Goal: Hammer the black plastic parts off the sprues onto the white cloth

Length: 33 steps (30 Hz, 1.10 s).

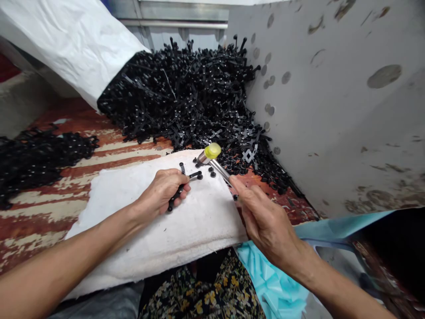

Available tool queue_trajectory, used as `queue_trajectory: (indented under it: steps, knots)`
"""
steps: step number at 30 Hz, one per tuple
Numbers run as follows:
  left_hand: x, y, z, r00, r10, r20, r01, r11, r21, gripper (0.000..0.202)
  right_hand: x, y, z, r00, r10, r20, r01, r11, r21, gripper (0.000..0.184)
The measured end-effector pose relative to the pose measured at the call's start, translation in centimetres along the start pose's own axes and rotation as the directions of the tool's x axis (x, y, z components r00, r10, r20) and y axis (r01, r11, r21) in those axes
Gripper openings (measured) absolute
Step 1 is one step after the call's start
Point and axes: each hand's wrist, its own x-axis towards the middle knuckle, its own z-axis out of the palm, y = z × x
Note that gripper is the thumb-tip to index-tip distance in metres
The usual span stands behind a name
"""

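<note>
Left hand pins a black strap flat on the white pad, cushioning blows. Right hand grips the small hammer, head poised above; the strike point is probably the strap's end.

Bare L hand, R hand, dk floral garment

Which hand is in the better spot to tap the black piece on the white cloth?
Probably the right. The right hand holds the yellow-headed hammer, its head close beside the black piece on the white cloth. The left hand is pinning that piece down.
</note>
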Motion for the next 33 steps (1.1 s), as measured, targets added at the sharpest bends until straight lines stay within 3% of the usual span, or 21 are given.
queue_trajectory:
  steps: [2,4,9,14,16,18,20,21,23,25,30,33]
  knots:
    - [0.0,0.1,0.0,1.0,-0.005,0.0,0.005,1.0,0.003,0.019,0.4,0.0,-0.1,0.997,0.002,0.079,0.005,0.996,-0.094,0.062]
    - [0.1,0.1,-0.2,1.0,-0.009,0.013,0.008,1.0,0.009,0.019,0.7,-0.4,-0.5,0.996,-0.009,0.084,0.017,0.995,-0.095,0.061]
    - [0.4,-0.2,-0.5,0.999,-0.002,0.04,0.001,1.0,0.016,0.019,0.7,-1.4,-1.1,0.981,-0.097,-0.168,0.103,0.994,0.025,0.073]
    - [0.4,-0.1,-0.3,1.0,-0.018,0.023,0.018,0.999,0.029,0.018,0.8,-0.7,-0.3,0.995,-0.029,0.094,0.036,0.997,-0.073,0.064]
    - [0.5,0.0,-0.3,0.999,-0.026,0.025,0.025,0.999,0.032,0.019,0.9,-1.0,-0.6,0.999,-0.035,0.013,0.035,0.999,0.017,0.066]
    - [0.6,0.0,-0.4,0.999,-0.027,0.029,0.026,0.999,0.019,0.019,1.0,-1.5,-0.9,0.987,-0.068,-0.148,0.082,0.993,0.086,0.07]
    - [0.8,-0.2,-0.5,0.999,-0.023,0.036,0.023,1.0,0.001,0.016,1.0,-1.6,-1.0,0.972,-0.082,-0.221,0.1,0.992,0.07,0.073]
    - [0.9,-0.3,-0.6,0.999,-0.021,0.04,0.021,1.0,-0.003,0.015,1.0,-1.4,-0.9,0.979,-0.077,-0.187,0.086,0.996,0.038,0.072]
    - [1.1,-0.4,-0.7,0.999,-0.022,0.048,0.022,1.0,-0.004,0.014,1.0,-0.8,-0.6,1.0,-0.022,-0.01,0.022,0.999,-0.03,0.065]
    - [1.2,-0.5,-0.7,0.998,-0.028,0.059,0.029,1.0,-0.004,0.014,1.1,-0.1,-0.4,0.994,0.043,0.103,-0.04,0.999,-0.035,0.058]
    - [1.3,0.0,-0.9,0.994,-0.07,0.083,0.071,0.997,-0.01,0.014,0.7,-0.7,-0.9,0.99,0.056,-0.129,-0.028,0.977,0.211,0.056]
    - [1.3,0.5,-1.4,0.983,-0.104,0.154,0.109,0.994,-0.024,0.013,-0.6,-1.2,-0.9,0.963,0.218,-0.155,-0.155,0.928,0.339,0.048]
